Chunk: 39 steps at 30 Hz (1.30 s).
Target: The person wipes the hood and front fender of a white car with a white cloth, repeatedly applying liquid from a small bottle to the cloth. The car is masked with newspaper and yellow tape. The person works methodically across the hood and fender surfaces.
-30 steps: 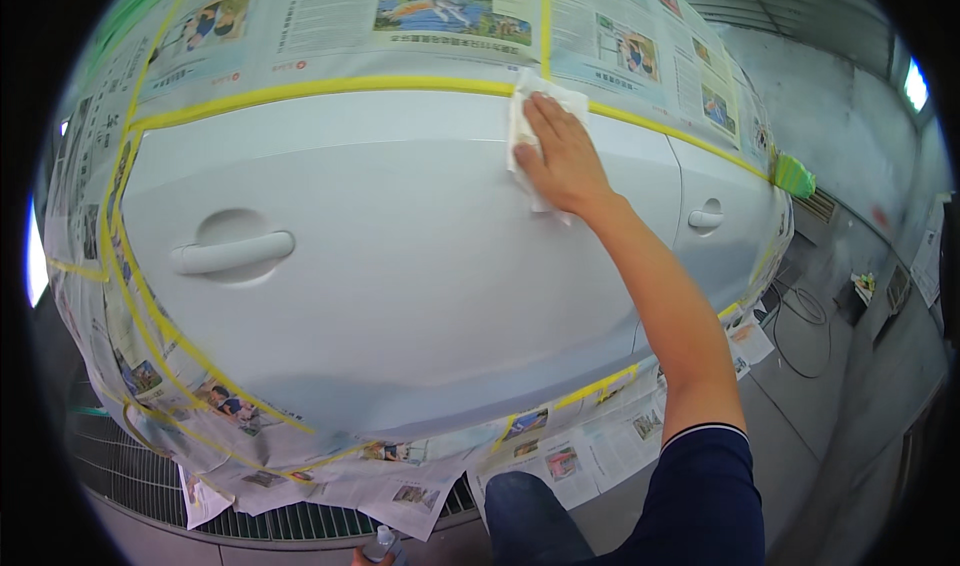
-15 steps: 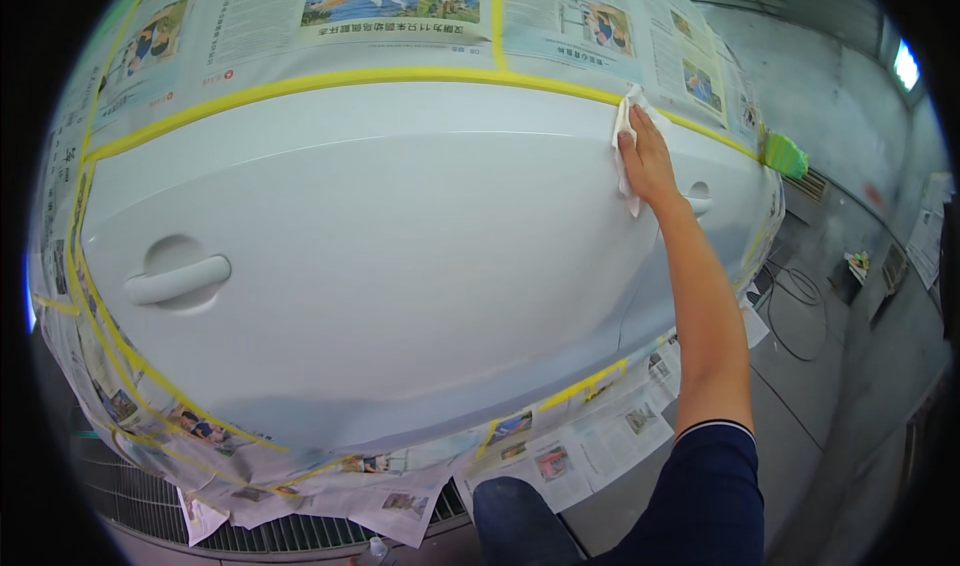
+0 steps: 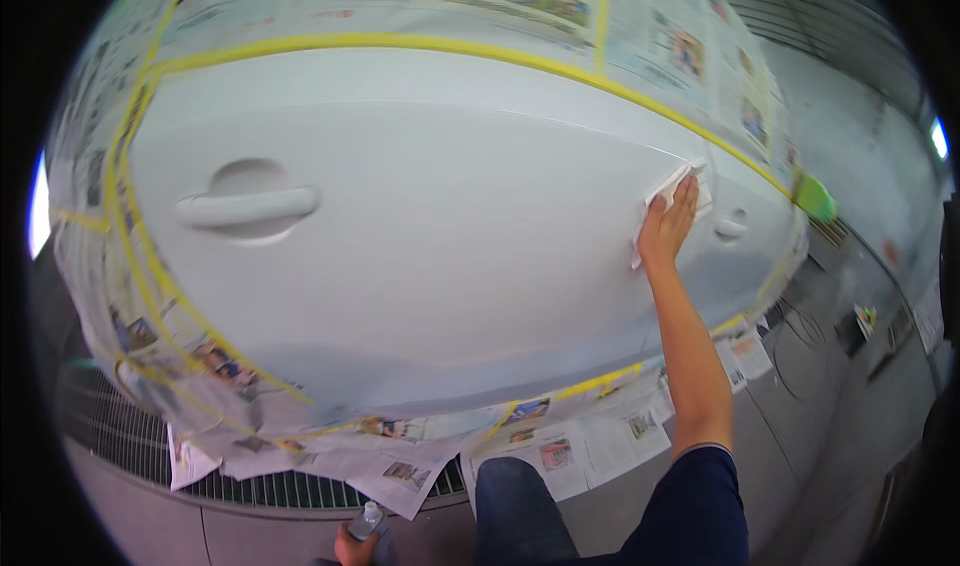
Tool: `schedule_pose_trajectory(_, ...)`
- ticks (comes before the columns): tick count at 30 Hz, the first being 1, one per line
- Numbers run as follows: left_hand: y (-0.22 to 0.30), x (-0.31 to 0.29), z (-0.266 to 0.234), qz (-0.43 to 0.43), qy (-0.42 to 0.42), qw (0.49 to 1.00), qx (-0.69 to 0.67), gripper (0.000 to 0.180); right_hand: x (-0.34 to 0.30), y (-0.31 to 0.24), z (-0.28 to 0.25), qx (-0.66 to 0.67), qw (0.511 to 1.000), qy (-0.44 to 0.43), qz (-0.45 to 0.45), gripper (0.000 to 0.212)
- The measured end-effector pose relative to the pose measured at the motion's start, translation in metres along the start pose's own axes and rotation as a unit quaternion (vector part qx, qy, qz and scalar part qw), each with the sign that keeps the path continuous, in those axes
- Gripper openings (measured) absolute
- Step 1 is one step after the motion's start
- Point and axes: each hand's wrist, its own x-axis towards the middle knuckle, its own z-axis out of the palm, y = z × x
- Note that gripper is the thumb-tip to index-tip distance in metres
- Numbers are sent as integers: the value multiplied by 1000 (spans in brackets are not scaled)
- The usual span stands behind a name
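Note:
My right hand (image 3: pixel 668 228) lies flat over a white wiping cloth (image 3: pixel 703 181) and presses it on the pale car door (image 3: pixel 430 216), just left of the smaller door handle (image 3: pixel 731 226). Its arm reaches up from the lower right. Low in the picture, my left hand (image 3: pixel 353 547) is wrapped round a bottle (image 3: pixel 373 522) with a whitish cap; the bottle's lower part is cut off by the picture's edge. A larger white door handle (image 3: pixel 250 206) sits at the left of the painted panels.
Masking newspaper (image 3: pixel 340 6), edged with yellow tape (image 3: pixel 400 41), covers the car round the doors. More newspaper sheets (image 3: pixel 610 446) hang over a floor grate (image 3: pixel 270 494). A green masked mirror (image 3: pixel 815 198) juts out at right. A hose (image 3: pixel 797 341) lies coiled on the floor.
The cloth under my right hand has slid down from the taped top edge onto the door. My left hand with the bottle has come into view. The whole view has shifted.

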Motion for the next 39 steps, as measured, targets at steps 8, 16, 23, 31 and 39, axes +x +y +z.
schedule_pose_trajectory(8, 11, -3, -15, 12, 53, 993, -103, 80, -31, -222, 3, 59, 960, -53, -267, 75)
schedule_pose_trajectory(16, 17, -2, -13, -6, 63, 990, -123, 83, -45, -413, 15, 210, 887, -131, -389, 76)
schedule_pose_trajectory(23, 12, -7, -19, -17, 105, 980, -170, 79, -49, -534, 32, 201, 864, -93, -453, 71)
schedule_pose_trajectory(31, 5, -14, -26, -45, 103, 975, -189, 83, -48, -552, 38, 104, 775, -100, -615, 74)
schedule_pose_trajectory(39, 6, -15, -34, -42, 88, 979, -181, 84, -66, -470, 24, 194, 797, -247, -516, 73)
